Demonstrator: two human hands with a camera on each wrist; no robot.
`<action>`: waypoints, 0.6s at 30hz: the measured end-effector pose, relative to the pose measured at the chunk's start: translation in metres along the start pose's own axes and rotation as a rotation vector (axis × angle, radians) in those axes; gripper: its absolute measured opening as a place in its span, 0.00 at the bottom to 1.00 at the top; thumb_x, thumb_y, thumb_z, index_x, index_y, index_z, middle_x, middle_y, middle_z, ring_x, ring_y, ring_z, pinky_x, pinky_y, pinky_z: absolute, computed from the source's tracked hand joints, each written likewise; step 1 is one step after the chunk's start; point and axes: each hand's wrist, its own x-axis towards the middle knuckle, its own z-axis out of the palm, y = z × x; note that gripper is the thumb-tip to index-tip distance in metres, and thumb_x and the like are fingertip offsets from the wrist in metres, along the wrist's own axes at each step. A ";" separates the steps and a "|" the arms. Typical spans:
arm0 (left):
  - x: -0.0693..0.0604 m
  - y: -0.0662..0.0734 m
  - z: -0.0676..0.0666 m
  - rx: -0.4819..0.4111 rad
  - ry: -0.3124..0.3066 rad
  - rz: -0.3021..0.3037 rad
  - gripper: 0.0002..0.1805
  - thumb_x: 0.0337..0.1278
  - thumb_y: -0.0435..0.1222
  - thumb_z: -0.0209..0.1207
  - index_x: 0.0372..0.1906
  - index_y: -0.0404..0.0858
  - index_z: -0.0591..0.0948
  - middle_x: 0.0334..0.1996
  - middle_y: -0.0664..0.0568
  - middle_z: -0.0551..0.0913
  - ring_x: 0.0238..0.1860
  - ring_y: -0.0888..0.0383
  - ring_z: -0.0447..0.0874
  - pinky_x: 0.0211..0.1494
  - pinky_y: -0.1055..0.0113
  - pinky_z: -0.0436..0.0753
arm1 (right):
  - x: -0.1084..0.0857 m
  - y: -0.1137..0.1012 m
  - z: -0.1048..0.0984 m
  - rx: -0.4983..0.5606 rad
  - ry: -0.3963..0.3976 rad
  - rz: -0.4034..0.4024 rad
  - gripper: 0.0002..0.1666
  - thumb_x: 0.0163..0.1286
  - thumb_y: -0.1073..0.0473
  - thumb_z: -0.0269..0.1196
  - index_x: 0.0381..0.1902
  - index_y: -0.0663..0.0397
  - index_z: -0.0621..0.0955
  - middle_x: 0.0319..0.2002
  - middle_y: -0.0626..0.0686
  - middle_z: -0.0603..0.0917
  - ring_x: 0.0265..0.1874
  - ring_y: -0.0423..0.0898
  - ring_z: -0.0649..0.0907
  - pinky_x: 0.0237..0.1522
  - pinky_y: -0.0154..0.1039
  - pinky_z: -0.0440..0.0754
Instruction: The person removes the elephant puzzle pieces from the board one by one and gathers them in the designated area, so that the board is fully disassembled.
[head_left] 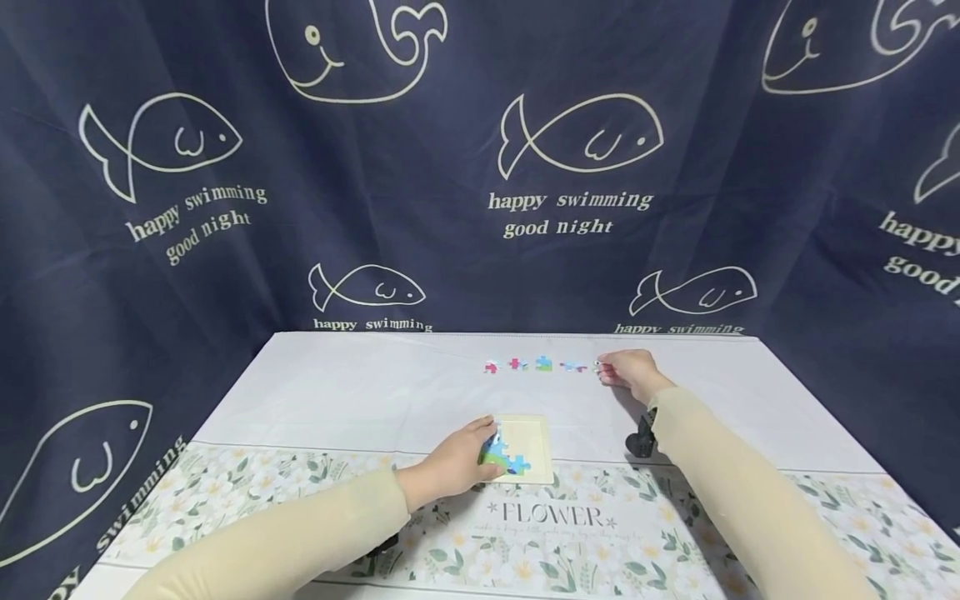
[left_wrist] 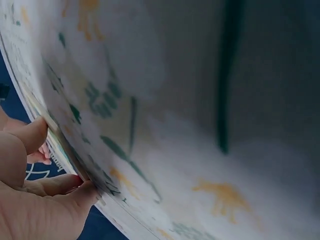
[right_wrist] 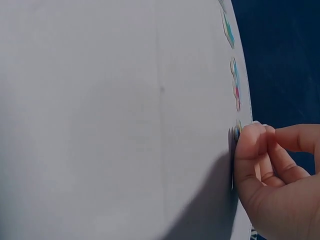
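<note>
A shallow puzzle tray (head_left: 551, 450) lies on the table, with blue and green jigsaw pieces (head_left: 517, 464) in its left and near parts. My left hand (head_left: 453, 458) holds the tray by its left side, covering part of the pieces there. In the left wrist view, the thumb and fingers of the left hand (left_wrist: 47, 187) bear on the tray's edge. Farther back, my right hand (head_left: 628, 371) pinches a small jigsaw piece (head_left: 597, 366) at the right end of a row. The fingertips hide most of that piece in the right wrist view.
Left of the right hand, the row holds a pink-and-blue piece (head_left: 573, 366), a blue-and-green piece (head_left: 543, 363) and two pink ones (head_left: 491, 367). A floral mat (head_left: 555, 537) covers the table's near part. Behind the table hangs a dark blue fish-print curtain (head_left: 465, 167).
</note>
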 end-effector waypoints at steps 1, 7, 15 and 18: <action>0.000 -0.001 0.000 0.008 0.000 0.004 0.39 0.60 0.45 0.63 0.70 0.31 0.64 0.74 0.44 0.60 0.73 0.48 0.61 0.75 0.56 0.65 | 0.000 0.000 0.001 -0.007 -0.010 0.000 0.23 0.70 0.68 0.54 0.58 0.82 0.69 0.22 0.47 0.83 0.20 0.35 0.84 0.33 0.30 0.88; 0.004 -0.002 -0.003 0.046 -0.019 0.009 0.38 0.60 0.45 0.63 0.70 0.32 0.65 0.74 0.45 0.61 0.73 0.48 0.62 0.74 0.57 0.66 | -0.003 0.000 0.009 -0.043 -0.064 0.007 0.25 0.72 0.67 0.53 0.60 0.82 0.67 0.23 0.47 0.84 0.21 0.35 0.84 0.34 0.30 0.88; 0.005 -0.005 -0.010 0.061 -0.053 0.048 0.36 0.60 0.41 0.63 0.70 0.32 0.66 0.73 0.46 0.62 0.73 0.50 0.61 0.75 0.58 0.64 | -0.010 0.006 0.021 -0.020 -0.265 -0.030 0.21 0.70 0.65 0.56 0.54 0.79 0.74 0.27 0.50 0.84 0.25 0.37 0.85 0.37 0.31 0.88; 0.004 -0.006 -0.011 0.086 -0.055 0.060 0.36 0.60 0.41 0.63 0.69 0.32 0.66 0.73 0.46 0.63 0.73 0.51 0.61 0.75 0.59 0.64 | -0.015 0.006 0.026 -0.014 -0.290 -0.009 0.21 0.70 0.64 0.57 0.54 0.79 0.74 0.28 0.50 0.84 0.26 0.38 0.85 0.38 0.31 0.88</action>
